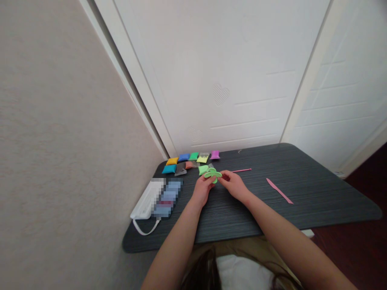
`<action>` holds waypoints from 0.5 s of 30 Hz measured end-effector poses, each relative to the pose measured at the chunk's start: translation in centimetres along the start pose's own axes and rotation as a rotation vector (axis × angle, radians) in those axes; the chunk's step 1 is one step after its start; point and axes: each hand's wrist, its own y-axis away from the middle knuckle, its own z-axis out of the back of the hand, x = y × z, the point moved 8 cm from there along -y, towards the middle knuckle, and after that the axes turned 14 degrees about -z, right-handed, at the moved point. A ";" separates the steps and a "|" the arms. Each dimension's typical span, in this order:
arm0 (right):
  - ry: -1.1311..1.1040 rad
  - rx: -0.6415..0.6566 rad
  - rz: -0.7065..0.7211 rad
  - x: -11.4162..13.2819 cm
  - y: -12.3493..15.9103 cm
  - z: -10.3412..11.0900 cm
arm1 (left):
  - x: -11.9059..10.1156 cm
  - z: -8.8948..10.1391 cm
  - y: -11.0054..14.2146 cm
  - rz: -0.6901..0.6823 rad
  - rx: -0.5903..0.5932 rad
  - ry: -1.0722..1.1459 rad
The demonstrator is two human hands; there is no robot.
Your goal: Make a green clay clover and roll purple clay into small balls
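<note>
A light green, four-lobed clay piece (212,173), shaped like a clover or flower, is held up above the dark table. My left hand (202,189) pinches it from the left and below, with the thumb against its middle. At its right lobe, my right hand (235,184) has thumb and fingertips closed on the edge. Just behind the piece lies a small packet of light green clay (203,170). A thin pink stick tool (242,170) rests beyond my right hand. Farther right is a pink plastic knife (279,191), lying flat.
Several clay packets line the table's back left, among them a yellow packet (172,161), a teal packet (169,169) and a purple packet (215,154). A white case (148,199) with a strap lies beside a blurred-out blue object (167,199). Walls border the dark table (317,193).
</note>
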 end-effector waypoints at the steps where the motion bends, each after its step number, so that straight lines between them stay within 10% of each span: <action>1: 0.001 0.001 0.000 0.0 0.0 0.0 | 0.0 0.0 0.0 0.000 0.000 0.004; 15: 0.111 -0.098 0.088 0.7 0.4 0.4 | 0.3 -0.2 0.0 0.032 -0.022 0.094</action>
